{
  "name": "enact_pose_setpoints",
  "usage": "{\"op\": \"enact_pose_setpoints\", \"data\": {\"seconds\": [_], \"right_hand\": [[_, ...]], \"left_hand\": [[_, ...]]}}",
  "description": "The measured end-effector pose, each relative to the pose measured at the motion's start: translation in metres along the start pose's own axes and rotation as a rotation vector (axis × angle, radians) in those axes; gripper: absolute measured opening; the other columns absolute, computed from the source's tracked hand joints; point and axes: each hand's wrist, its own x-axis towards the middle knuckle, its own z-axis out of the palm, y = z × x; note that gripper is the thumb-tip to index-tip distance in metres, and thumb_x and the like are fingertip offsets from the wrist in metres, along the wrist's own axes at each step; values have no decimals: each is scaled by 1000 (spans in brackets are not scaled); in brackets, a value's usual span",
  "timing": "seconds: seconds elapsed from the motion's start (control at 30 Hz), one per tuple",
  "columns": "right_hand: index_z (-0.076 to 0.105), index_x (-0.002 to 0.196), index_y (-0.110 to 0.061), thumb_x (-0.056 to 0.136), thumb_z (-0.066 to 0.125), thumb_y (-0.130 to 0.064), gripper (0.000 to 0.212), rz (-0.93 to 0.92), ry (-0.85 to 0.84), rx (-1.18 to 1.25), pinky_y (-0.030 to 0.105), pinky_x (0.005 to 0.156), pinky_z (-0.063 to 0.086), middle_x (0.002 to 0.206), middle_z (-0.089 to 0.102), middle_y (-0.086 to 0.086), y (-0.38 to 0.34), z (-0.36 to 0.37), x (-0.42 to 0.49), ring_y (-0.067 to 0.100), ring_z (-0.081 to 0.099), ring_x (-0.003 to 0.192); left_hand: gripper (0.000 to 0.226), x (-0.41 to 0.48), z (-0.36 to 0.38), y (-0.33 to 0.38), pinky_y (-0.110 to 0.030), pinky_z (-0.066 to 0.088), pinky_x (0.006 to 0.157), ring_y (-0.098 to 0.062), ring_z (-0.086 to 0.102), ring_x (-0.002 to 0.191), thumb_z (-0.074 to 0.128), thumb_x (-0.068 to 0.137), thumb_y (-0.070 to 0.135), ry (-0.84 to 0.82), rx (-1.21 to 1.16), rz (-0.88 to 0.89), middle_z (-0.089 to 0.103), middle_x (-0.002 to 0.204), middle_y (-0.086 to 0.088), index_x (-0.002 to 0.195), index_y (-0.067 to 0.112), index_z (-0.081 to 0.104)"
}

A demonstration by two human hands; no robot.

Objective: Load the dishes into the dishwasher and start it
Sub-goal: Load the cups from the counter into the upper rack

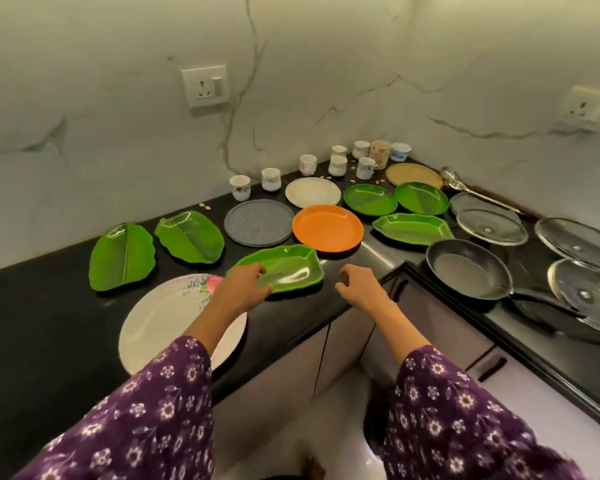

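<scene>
1. Tray: the green tray [291, 268] lies flat at the front edge of the black counter [32, 306], at the inner corner. The orange plate [328, 228] sits just behind it; whether the rims touch, I cannot tell. The big white plate [160, 323] is just beside its left end.
2. Left hand [243, 289]: on the tray's near-left corner. The thumb lies over the rim and the fingers [265, 289] curl round the edge, which reads as a grip. The tray does not look lifted.
3. Right hand [359, 284]: in the air past the counter edge, just beside the tray's right end and apart from it. Its fingers are half curled and hold nothing.
4. Step, as judged: picking up the first dish. Loading has hardly begun, since the counter is crowded with dishes. No dishwasher is in view.
5. Next move, as judged: bring the right hand onto the right rim, or lift one-handed. The tray should come up level and toward the person, clear of the orange plate. Its plastic looks glossy and may slip.
6. Further out: two leaf-shaped plates [122, 256] at left, a grey plate [258, 222] behind, cups [337, 165] along the wall, and a frying pan [465, 268] at right.
</scene>
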Motion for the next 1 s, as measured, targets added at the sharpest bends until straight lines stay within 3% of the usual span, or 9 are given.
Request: {"op": "enact_pose_setpoints", "data": {"seconds": [0.17,0.33,0.47,0.63,1.0], "right_hand": [[57,103,3,84,58,-16,27,-4,-76,-81,42,82,49,105,60,20,3,2,82,34,57,99],[49,131,-1,89,56,-20,47,-92,-140,-130,37,95,42,132,53,19,-15,-4,171,33,50,120],[52,128,-3,91,53,-16,40,-202,-139,-184,38,92,45,126,57,18,-40,-5,233,32,53,116],[56,110,-1,90,49,-9,23,-283,-153,-187,32,73,39,112,60,19,-72,5,298,33,57,103],[40,137,-6,91,52,-10,48,-232,-267,-293,36,92,44,134,49,16,-106,27,405,31,51,119]], "left_hand": [[45,93,-15,-5,-42,47,94,-30,57,112,61,88,33,25,-9,-26,59,125,-14,126,10,54],[51,175,-24,-12,-41,45,96,-31,52,119,61,88,28,64,-61,-121,53,133,-16,133,8,48],[59,230,-32,-24,-41,41,101,-31,46,126,62,88,29,99,-89,-198,48,138,-16,138,5,41],[61,282,-41,-43,-42,42,96,-33,46,122,65,85,28,138,-126,-271,47,132,-20,133,1,39],[67,358,-48,-73,-44,39,100,-37,43,126,66,86,30,176,-217,-383,41,137,-21,136,2,32]]}}
